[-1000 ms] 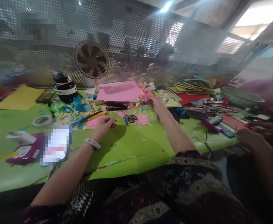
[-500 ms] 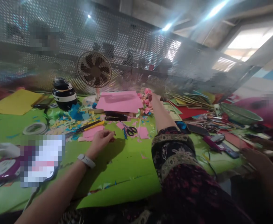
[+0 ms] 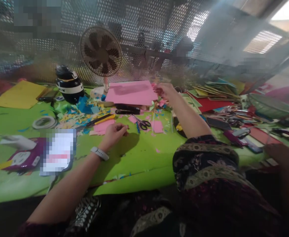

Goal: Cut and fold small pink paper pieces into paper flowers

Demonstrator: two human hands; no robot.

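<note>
Right hand's thing: a small cluster of pink paper flowers [image 3: 162, 102] lies at the right edge of the large pink paper sheet [image 3: 131, 92], far across the lime-green table cover [image 3: 139, 154].
Its direction: the cluster is blurred, so neither a long axis nor the way it points can be told. The sheet beside it lies flat with its long side running left to right.
Right hand [image 3: 165, 90]: the arm is stretched forward and slightly left, with the forearm rising from the patterned sleeve [image 3: 206, 158]. The hand is palm down over the flowers.
Right hand's hold: the fingers are bent close together with a pink bit at their tips. Whether they grip it cannot be told.
Left hand [image 3: 113, 131]: it rests on the table cover, with a white wristwatch [image 3: 100, 153] on the wrist and the forearm angling up and to the right.
Left hand's hold: the fingers are curled in towards the thumb, narrow. Anything pinched between them is too small to tell.
Near the left hand: a flat pink paper piece [image 3: 102, 126] lies just beside the knuckles. Black-handled scissors [image 3: 141, 124] lie a little to the right of it, their blades aimed away and to the left.
Further back: a beige table fan [image 3: 100, 52] stands upright behind the sheet.
Right edge: another person's hand [image 3: 280, 154] is blurred.
</note>
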